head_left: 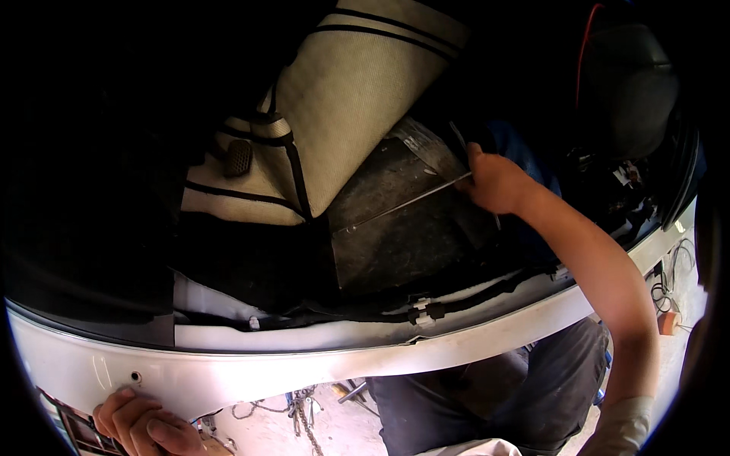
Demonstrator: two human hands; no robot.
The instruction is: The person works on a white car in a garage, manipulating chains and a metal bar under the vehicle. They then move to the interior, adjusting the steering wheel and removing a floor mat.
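My right hand [498,182] is closed around the crossbar of a thin metal T-handle wrench [411,201] inside a vehicle. The wrench's long shaft points left across a dark floor panel [403,243], its tip near the panel's left edge. Down at the lower left, my left hand [148,425] is curled against the outer face of the white door sill [304,365]. Its fingers are bent together below a small hole, and whatever may be inside them is hidden. Beige floor covering with black trim [350,99] lies folded up beside the panel.
A black cable harness with white clips [422,311] runs along the sill's inner side. A pedal [238,157] stands at the left by the covering. Blue fabric [521,152] lies beyond my right hand. Chain and tools [304,414] lie on the pale floor below.
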